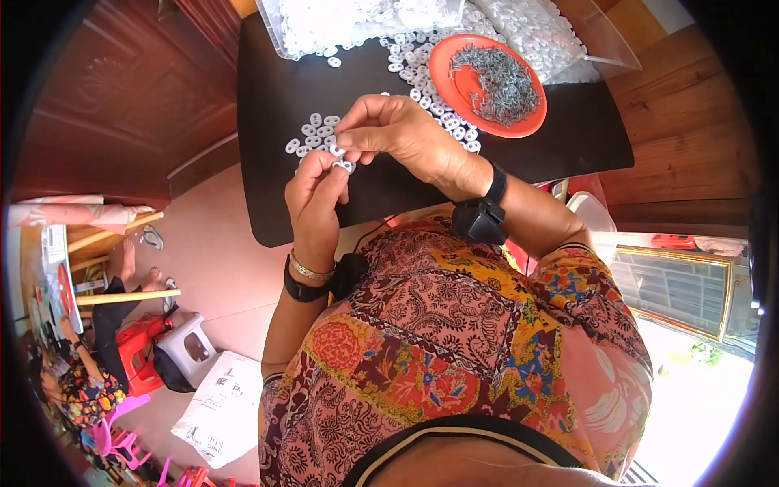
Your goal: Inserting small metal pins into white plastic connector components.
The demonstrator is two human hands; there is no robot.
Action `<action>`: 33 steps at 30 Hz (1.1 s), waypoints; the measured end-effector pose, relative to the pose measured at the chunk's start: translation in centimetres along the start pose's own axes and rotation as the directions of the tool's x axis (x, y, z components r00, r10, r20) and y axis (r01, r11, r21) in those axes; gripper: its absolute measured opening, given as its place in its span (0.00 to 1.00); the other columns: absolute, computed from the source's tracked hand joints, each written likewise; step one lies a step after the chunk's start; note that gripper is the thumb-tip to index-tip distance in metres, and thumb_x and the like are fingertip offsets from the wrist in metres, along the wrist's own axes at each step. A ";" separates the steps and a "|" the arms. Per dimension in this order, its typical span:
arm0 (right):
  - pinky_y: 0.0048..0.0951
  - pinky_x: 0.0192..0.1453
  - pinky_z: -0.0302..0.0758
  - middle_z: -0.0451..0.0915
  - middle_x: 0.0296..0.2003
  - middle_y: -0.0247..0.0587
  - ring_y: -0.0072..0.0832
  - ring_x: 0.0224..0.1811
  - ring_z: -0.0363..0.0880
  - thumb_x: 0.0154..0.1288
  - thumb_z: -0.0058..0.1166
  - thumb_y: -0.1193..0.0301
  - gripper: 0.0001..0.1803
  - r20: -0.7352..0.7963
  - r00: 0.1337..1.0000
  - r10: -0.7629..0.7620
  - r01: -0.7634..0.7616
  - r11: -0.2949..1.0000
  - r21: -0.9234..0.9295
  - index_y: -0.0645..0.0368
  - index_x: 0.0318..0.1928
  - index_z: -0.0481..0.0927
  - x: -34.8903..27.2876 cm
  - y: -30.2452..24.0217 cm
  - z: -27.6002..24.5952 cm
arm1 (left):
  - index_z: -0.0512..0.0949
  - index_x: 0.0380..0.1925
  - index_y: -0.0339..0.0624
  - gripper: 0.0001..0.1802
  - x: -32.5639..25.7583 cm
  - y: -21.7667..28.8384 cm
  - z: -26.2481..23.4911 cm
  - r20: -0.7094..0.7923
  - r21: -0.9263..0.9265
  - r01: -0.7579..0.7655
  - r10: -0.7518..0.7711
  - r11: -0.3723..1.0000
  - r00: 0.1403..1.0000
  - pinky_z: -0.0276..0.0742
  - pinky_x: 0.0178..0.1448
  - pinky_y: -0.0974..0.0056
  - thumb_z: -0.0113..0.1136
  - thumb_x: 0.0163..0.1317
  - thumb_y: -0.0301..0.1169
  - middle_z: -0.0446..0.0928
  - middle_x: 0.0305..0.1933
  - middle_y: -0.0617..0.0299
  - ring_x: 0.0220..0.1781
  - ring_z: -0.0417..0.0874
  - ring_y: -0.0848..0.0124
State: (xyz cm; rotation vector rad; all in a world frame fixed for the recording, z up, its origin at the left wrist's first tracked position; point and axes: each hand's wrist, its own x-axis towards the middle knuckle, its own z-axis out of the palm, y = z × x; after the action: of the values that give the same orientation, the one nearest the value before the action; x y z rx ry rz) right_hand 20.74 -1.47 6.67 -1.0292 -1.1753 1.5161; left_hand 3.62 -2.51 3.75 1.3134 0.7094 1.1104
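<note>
I see L hand & R hand pinching little white bits; 1 cd slip & drop b/c they're so tiny.

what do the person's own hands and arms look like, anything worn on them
The left hand and right hand are ungloved. Worn on the left wrist are a light patterned bracelet and a black strap; on the right, a black wristband with a boxy black device. The multicoloured right sleeve is short, with a dark-and-light trim.
</note>
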 end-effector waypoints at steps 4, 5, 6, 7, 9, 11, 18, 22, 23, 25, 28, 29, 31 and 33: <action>0.19 0.37 0.73 0.80 0.29 0.33 0.18 0.31 0.77 0.61 0.59 0.74 0.05 -0.051 0.997 -0.055 0.056 0.998 0.027 0.62 0.37 0.80 -0.4 0.3 0.2 | 0.71 0.30 0.35 0.06 0.1 0.2 0.3 -0.041 0.032 0.011 -0.010 0.999 0.999 0.58 0.31 0.72 0.48 0.63 0.27 0.65 0.20 0.67 0.23 0.64 0.78; 0.19 0.36 0.73 0.80 0.28 0.33 0.18 0.30 0.77 0.61 0.59 0.74 0.05 -0.064 0.996 -0.069 0.068 0.998 -0.009 0.62 0.36 0.80 -0.5 0.4 0.1 | 0.71 0.30 0.35 0.06 0.2 0.2 0.4 -0.043 0.044 0.001 0.001 0.999 0.999 0.58 0.31 0.72 0.48 0.63 0.27 0.65 0.21 0.66 0.24 0.64 0.78; 0.19 0.36 0.73 0.80 0.28 0.33 0.18 0.30 0.77 0.61 0.59 0.74 0.05 -0.068 0.995 -0.070 0.070 0.998 -0.004 0.62 0.36 0.80 -0.5 0.3 0.0 | 0.71 0.30 0.35 0.06 0.2 0.2 0.4 -0.038 0.048 0.003 -0.001 0.999 0.999 0.58 0.31 0.72 0.48 0.63 0.27 0.65 0.21 0.66 0.24 0.64 0.78; 0.19 0.36 0.72 0.80 0.28 0.33 0.18 0.30 0.76 0.61 0.59 0.74 0.04 -0.056 0.997 -0.053 0.054 0.999 0.002 0.62 0.35 0.80 -0.6 0.2 -0.2 | 0.71 0.31 0.35 0.07 0.3 0.2 0.4 -0.034 0.040 -0.004 0.006 0.999 0.999 0.59 0.31 0.72 0.47 0.63 0.28 0.65 0.21 0.66 0.24 0.64 0.78; 0.19 0.36 0.72 0.80 0.28 0.33 0.18 0.29 0.76 0.60 0.59 0.75 0.04 -0.048 0.998 -0.039 0.039 0.999 0.013 0.62 0.35 0.80 -0.6 0.1 -0.4 | 0.71 0.31 0.35 0.07 0.4 0.3 0.4 -0.025 0.036 -0.010 0.011 0.999 1.000 0.59 0.31 0.72 0.47 0.63 0.28 0.66 0.21 0.66 0.24 0.64 0.78; 0.19 0.35 0.73 0.80 0.28 0.35 0.18 0.29 0.77 0.60 0.60 0.74 0.06 -0.043 0.999 0.007 -0.003 0.997 0.083 0.64 0.36 0.80 -0.6 0.1 -0.7 | 0.72 0.32 0.35 0.06 0.4 0.4 0.4 0.000 0.004 -0.026 0.026 1.000 1.000 0.59 0.29 0.74 0.50 0.64 0.28 0.67 0.23 0.69 0.24 0.64 0.81; 0.18 0.36 0.76 0.82 0.30 0.39 0.19 0.30 0.80 0.60 0.59 0.73 0.09 -0.035 0.997 0.067 -0.058 0.975 0.212 0.65 0.39 0.78 -0.8 0.3 -1.2 | 0.72 0.32 0.35 0.06 0.0 0.3 0.9 -0.016 0.047 0.028 -0.027 0.998 0.999 0.59 0.29 0.74 0.49 0.65 0.28 0.66 0.22 0.69 0.23 0.64 0.82; 0.18 0.34 0.76 0.82 0.29 0.40 0.20 0.29 0.80 0.59 0.60 0.73 0.08 -0.058 0.996 0.070 -0.054 0.969 0.239 0.66 0.37 0.80 -1.0 0.2 -1.4 | 0.72 0.30 0.36 0.07 -0.1 0.2 1.0 -0.014 0.095 0.049 -0.048 0.994 0.999 0.58 0.28 0.75 0.49 0.65 0.28 0.66 0.22 0.69 0.23 0.63 0.82; 0.18 0.34 0.76 0.82 0.29 0.40 0.20 0.29 0.80 0.59 0.60 0.73 0.08 -0.054 0.996 0.071 -0.057 0.970 0.236 0.66 0.37 0.80 -1.0 0.2 -1.5 | 0.71 0.30 0.36 0.07 -0.1 0.2 1.0 -0.023 0.111 0.051 -0.049 0.993 0.999 0.57 0.27 0.75 0.49 0.65 0.28 0.65 0.22 0.70 0.23 0.63 0.83; 0.18 0.34 0.76 0.82 0.29 0.39 0.20 0.29 0.80 0.59 0.60 0.74 0.08 -0.055 0.997 0.057 -0.044 0.975 0.219 0.65 0.37 0.80 -1.0 0.4 -1.5 | 0.71 0.29 0.36 0.07 0.0 0.1 1.0 -0.021 0.104 0.063 -0.061 0.993 0.998 0.56 0.27 0.75 0.49 0.64 0.27 0.65 0.21 0.70 0.22 0.63 0.83; 0.18 0.36 0.76 0.82 0.30 0.37 0.19 0.29 0.79 0.60 0.59 0.74 0.07 -0.049 0.999 0.023 -0.015 0.987 0.159 0.65 0.37 0.80 -1.1 0.5 -1.4 | 0.72 0.28 0.37 0.06 0.0 0.0 1.1 -0.034 0.117 0.073 -0.069 0.990 0.997 0.55 0.25 0.75 0.50 0.64 0.26 0.64 0.20 0.71 0.22 0.62 0.84; 0.18 0.37 0.75 0.82 0.31 0.36 0.17 0.30 0.78 0.61 0.59 0.75 0.07 -0.042 0.999 0.001 0.003 0.993 0.116 0.65 0.38 0.80 -1.2 0.5 -1.4 | 0.72 0.27 0.37 0.06 -0.1 0.0 1.1 -0.048 0.137 0.071 -0.065 0.988 0.997 0.54 0.25 0.75 0.50 0.63 0.26 0.64 0.19 0.72 0.21 0.61 0.84; 0.18 0.38 0.75 0.81 0.31 0.36 0.17 0.31 0.78 0.61 0.59 0.76 0.06 -0.036 0.999 -0.028 0.031 0.995 0.097 0.65 0.38 0.80 -1.4 0.5 -1.4 | 0.71 0.27 0.37 0.06 -0.1 0.0 1.1 -0.051 0.141 0.074 -0.067 0.987 0.996 0.54 0.24 0.75 0.50 0.63 0.26 0.64 0.19 0.72 0.21 0.61 0.85; 0.18 0.39 0.75 0.81 0.32 0.35 0.17 0.32 0.77 0.61 0.58 0.77 0.05 -0.031 0.998 -0.057 0.060 0.995 0.077 0.65 0.37 0.80 -1.5 0.6 -1.3 | 0.71 0.26 0.37 0.07 -0.1 -0.1 1.1 -0.053 0.143 0.077 -0.070 0.987 0.996 0.53 0.24 0.75 0.50 0.63 0.26 0.63 0.18 0.72 0.20 0.60 0.85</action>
State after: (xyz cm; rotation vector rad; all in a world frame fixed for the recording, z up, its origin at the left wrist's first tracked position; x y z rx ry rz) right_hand 22.25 -2.74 5.98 -0.9535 -1.1079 1.4850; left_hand 4.58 -2.98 3.85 1.3761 0.8809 1.0494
